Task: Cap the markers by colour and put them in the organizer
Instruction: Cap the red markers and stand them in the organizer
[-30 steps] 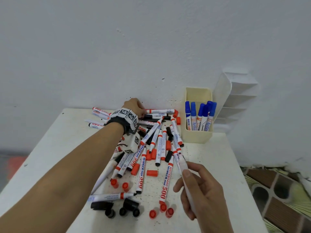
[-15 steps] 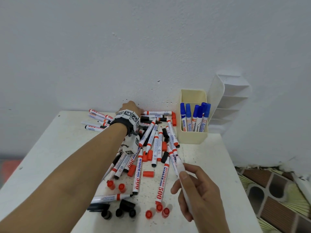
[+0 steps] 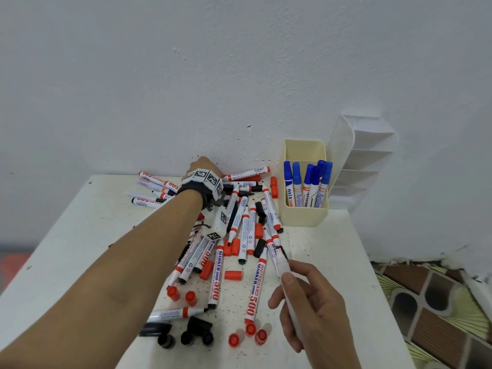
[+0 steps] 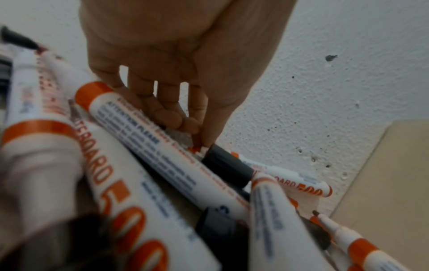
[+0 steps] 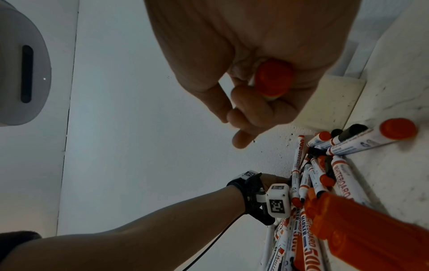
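Observation:
Red and black whiteboard markers lie uncapped in a heap on the white table. My left hand reaches to the heap's far end at the wall. In the left wrist view the thumb and forefinger of that left hand pinch a small red-orange piece, apparently a cap, beside a black cap. My right hand grips an uncapped white marker at the front right, tip pointing away; its red end plug shows in the right wrist view. The cream organizer holds several capped blue markers.
A white tiered rack leans at the wall behind the organizer. Loose red caps and black caps lie near the front edge. The table ends just right of my right hand, above a patterned floor.
The view has shifted a little. My left hand has stayed at the wall end of the heap, and my right hand still holds the same marker in much the same place.

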Demonstrator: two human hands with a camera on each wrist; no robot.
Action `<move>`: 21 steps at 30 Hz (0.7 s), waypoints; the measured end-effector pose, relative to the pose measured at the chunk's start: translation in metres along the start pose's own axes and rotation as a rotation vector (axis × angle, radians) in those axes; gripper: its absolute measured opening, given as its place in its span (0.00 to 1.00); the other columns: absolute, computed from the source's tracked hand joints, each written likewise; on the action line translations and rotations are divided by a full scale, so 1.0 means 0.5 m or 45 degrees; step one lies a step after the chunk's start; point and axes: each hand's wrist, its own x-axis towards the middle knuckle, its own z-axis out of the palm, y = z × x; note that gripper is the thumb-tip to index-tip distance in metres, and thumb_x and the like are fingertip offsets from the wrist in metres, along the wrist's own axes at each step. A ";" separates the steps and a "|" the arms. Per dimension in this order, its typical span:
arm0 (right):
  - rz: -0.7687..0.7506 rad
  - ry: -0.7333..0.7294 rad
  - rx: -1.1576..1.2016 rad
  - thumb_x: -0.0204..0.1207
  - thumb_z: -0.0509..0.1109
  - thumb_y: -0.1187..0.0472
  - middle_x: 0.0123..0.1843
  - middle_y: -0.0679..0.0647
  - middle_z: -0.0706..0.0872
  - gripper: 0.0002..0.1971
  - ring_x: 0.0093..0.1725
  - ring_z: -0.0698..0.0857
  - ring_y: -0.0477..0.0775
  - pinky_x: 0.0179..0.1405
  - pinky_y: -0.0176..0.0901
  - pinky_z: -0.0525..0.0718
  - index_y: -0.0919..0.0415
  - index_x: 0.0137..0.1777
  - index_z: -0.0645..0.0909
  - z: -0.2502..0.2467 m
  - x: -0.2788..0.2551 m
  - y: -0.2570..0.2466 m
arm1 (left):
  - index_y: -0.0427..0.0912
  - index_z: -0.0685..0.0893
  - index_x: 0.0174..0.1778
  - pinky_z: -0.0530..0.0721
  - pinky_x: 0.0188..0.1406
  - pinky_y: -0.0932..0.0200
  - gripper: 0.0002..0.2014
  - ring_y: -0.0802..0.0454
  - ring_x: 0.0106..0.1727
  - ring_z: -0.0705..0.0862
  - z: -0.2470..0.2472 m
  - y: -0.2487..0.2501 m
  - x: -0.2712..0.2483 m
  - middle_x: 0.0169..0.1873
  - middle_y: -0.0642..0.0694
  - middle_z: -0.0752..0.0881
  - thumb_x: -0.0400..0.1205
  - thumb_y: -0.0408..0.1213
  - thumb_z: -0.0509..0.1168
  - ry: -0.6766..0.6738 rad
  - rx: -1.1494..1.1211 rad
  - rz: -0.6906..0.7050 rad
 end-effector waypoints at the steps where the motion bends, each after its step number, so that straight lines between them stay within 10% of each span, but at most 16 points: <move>1: 0.002 0.002 0.004 0.81 0.64 0.61 0.32 0.63 0.86 0.08 0.15 0.69 0.51 0.12 0.34 0.67 0.57 0.57 0.82 0.000 0.001 0.001 | 0.40 0.86 0.36 0.85 0.37 0.57 0.10 0.47 0.34 0.85 -0.002 0.001 -0.001 0.37 0.42 0.89 0.74 0.42 0.76 -0.032 0.009 0.014; 21: 0.019 -0.020 -0.010 0.81 0.64 0.62 0.31 0.62 0.87 0.09 0.14 0.69 0.50 0.12 0.31 0.66 0.59 0.58 0.81 0.007 0.000 0.002 | 0.51 0.88 0.53 0.84 0.45 0.55 0.09 0.46 0.46 0.87 -0.020 0.022 -0.047 0.46 0.47 0.88 0.81 0.49 0.69 -0.135 0.514 0.555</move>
